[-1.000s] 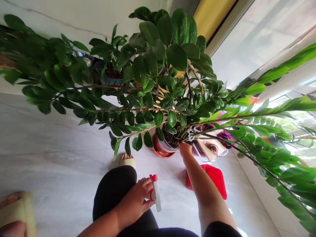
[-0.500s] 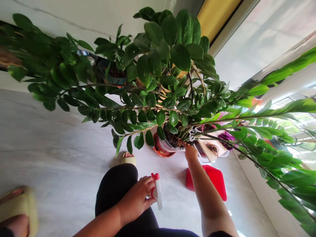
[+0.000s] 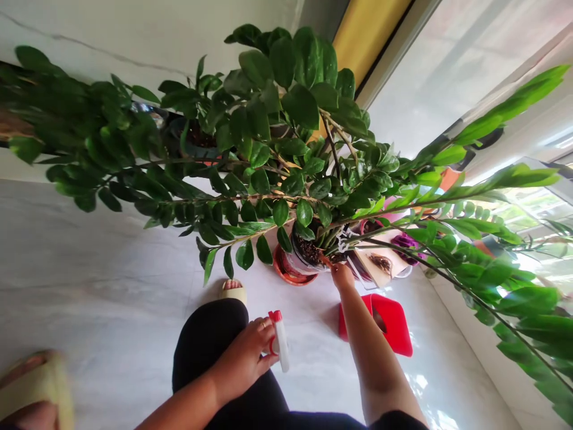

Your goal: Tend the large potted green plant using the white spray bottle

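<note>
Spray bottle, white with a red nozzle, stands nearly upright above the knee, nozzle uppermost, gripped in the closed left hand. Farther out, the right hand touches the plant pot; its grip is hidden. A red bin sits beside it.

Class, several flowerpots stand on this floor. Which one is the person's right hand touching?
The right hand touches the clear pot on the orange saucer, holding the big leafy plant. The dark pot behind stands farther off.
</note>
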Demonstrator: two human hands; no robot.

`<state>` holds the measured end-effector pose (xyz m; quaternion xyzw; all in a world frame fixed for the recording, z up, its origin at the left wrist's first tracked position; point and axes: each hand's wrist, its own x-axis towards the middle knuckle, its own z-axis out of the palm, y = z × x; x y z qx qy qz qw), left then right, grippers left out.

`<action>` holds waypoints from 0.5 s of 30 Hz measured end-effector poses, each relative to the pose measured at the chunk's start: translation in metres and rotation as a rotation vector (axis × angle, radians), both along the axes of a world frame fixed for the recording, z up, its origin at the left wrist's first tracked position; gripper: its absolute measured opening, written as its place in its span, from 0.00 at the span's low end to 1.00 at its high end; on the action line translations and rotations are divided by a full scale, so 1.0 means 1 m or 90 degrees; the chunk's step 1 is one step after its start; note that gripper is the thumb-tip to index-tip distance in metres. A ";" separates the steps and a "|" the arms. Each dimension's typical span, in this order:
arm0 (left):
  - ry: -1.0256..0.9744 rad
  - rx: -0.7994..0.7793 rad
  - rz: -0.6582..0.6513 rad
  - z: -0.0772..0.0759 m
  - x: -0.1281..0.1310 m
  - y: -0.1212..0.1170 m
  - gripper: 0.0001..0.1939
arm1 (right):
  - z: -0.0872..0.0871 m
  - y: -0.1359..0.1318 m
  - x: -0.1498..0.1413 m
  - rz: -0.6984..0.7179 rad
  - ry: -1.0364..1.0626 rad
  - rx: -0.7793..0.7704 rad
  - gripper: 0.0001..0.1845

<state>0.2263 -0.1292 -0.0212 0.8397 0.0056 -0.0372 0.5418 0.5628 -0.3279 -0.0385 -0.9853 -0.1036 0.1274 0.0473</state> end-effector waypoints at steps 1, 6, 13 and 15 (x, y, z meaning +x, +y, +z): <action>0.000 0.002 0.004 0.000 0.000 0.000 0.21 | -0.001 -0.002 0.000 -0.009 0.023 0.054 0.15; -0.007 0.023 0.018 -0.004 0.000 -0.001 0.17 | -0.008 -0.009 -0.006 -0.044 0.143 0.315 0.19; -0.051 0.039 0.009 -0.009 0.002 -0.002 0.11 | -0.007 -0.032 -0.014 -0.066 0.230 0.533 0.25; -0.052 0.049 0.007 -0.013 0.004 -0.002 0.09 | -0.002 -0.051 -0.012 -0.077 0.209 0.550 0.25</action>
